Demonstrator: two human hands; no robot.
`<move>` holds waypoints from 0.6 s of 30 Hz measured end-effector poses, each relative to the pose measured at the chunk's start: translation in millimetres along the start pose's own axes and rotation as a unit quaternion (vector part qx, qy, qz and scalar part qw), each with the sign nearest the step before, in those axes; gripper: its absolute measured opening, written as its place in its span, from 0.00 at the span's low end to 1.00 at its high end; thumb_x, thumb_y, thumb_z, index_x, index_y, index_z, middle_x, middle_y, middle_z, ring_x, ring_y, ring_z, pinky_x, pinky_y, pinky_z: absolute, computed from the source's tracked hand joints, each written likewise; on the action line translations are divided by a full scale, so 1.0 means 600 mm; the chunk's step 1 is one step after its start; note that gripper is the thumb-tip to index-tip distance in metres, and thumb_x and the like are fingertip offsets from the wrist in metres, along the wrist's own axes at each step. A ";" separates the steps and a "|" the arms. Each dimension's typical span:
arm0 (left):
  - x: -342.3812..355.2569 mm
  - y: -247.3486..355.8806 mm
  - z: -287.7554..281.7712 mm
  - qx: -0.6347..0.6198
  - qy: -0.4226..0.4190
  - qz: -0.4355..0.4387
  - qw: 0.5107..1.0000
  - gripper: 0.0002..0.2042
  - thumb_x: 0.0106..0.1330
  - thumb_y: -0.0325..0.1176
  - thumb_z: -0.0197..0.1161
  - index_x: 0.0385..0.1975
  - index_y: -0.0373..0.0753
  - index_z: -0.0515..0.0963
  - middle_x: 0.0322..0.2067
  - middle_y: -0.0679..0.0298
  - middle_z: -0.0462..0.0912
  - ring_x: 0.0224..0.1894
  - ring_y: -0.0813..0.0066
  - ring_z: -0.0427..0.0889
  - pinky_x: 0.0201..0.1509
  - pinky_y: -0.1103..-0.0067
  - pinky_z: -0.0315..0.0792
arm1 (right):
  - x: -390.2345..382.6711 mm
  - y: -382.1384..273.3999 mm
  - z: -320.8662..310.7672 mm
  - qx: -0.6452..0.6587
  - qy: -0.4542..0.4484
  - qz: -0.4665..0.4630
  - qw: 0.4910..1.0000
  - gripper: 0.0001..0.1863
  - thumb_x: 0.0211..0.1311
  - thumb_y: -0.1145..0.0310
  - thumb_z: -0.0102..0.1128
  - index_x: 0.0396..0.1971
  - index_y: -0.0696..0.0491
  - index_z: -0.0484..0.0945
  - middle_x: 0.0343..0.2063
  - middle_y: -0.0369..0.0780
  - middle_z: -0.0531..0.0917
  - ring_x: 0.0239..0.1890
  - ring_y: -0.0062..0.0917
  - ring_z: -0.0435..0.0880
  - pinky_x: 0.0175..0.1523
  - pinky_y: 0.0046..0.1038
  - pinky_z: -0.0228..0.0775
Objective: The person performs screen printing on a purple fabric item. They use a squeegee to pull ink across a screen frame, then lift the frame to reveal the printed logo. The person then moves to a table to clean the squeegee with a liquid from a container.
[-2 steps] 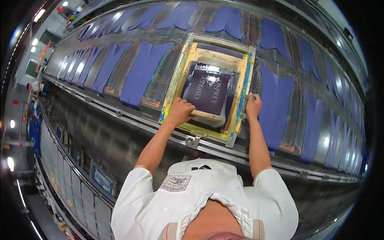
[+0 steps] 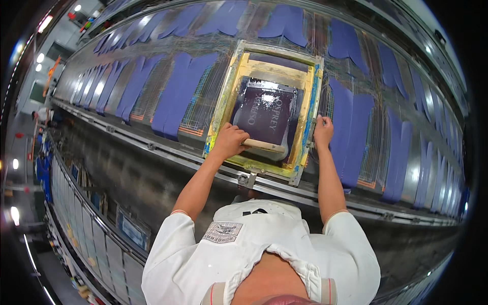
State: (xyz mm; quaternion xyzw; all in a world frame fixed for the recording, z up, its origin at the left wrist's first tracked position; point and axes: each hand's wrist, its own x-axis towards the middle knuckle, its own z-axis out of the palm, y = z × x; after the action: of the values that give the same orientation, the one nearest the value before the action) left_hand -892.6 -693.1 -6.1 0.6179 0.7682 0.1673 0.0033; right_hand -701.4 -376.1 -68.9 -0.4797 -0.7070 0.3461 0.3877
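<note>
A person in a white shirt leans over a long bench (image 2: pixel 152 147) lined with rows of blue fabric pieces (image 2: pixel 178 91). A yellow-framed printing screen (image 2: pixel 223 109) lies flat on the bench in front of them, over one of the fabric stations, its dark inked mesh (image 2: pixel 264 114) showing in the middle.

The left hand (image 2: pixel 230 141) is closed around the wooden handle of a squeegee (image 2: pixel 264 146), which lies across the near end of the mesh, just inside the frame's lower edge. The right hand (image 2: pixel 323 131) is folded over the frame's right rail, pinning it down; its fingers are curled on the rail's outer side.

Judging by this, a squeegee pass appears to be at its near end. To do it well, the blade should probably stay level across its whole width with even pressure, so ink spreads without streaks. The right hand needs to keep the frame from sliding, since any shift would likely blur the print. The frame should sit square against the metal rail (image 2: pixel 264 185) along the bench's near edge.
</note>
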 end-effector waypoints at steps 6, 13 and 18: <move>0.098 -0.099 0.028 -0.023 -0.049 0.047 0.997 0.13 0.46 0.43 0.77 0.27 0.47 0.82 0.26 0.69 0.82 0.32 0.67 0.81 0.40 0.69 0.66 | 0.081 -0.025 0.077 -0.082 -0.024 0.045 0.995 0.16 0.65 0.55 0.60 0.33 0.54 0.80 0.29 0.50 0.83 0.34 0.46 0.83 0.42 0.41 0.72; 0.456 -0.299 0.050 -0.091 -0.047 0.035 0.994 0.13 0.45 0.43 0.78 0.24 0.44 0.83 0.21 0.61 0.83 0.26 0.56 0.83 0.34 0.64 0.74 | 0.306 -0.001 0.198 -0.244 -0.087 -0.150 0.954 0.20 0.66 0.52 0.60 0.39 0.57 0.80 0.35 0.47 0.85 0.37 0.48 0.83 0.46 0.42 0.72; 0.723 -0.473 0.117 -0.058 -0.096 -0.014 0.994 0.18 0.46 0.51 0.77 0.30 0.45 0.85 0.25 0.55 0.85 0.32 0.52 0.85 0.40 0.61 0.78 | 0.541 -0.165 0.415 -0.141 -0.461 -0.146 0.864 0.32 0.54 0.39 0.67 0.41 0.56 0.84 0.40 0.49 0.86 0.44 0.44 0.84 0.49 0.40 0.75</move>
State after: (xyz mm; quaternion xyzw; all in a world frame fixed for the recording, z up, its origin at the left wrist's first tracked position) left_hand -1249.5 -314.2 -59.2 0.6193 0.7619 0.1510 0.1152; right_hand -1038.7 -127.7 -27.8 -0.2057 -0.9084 0.3638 -0.0084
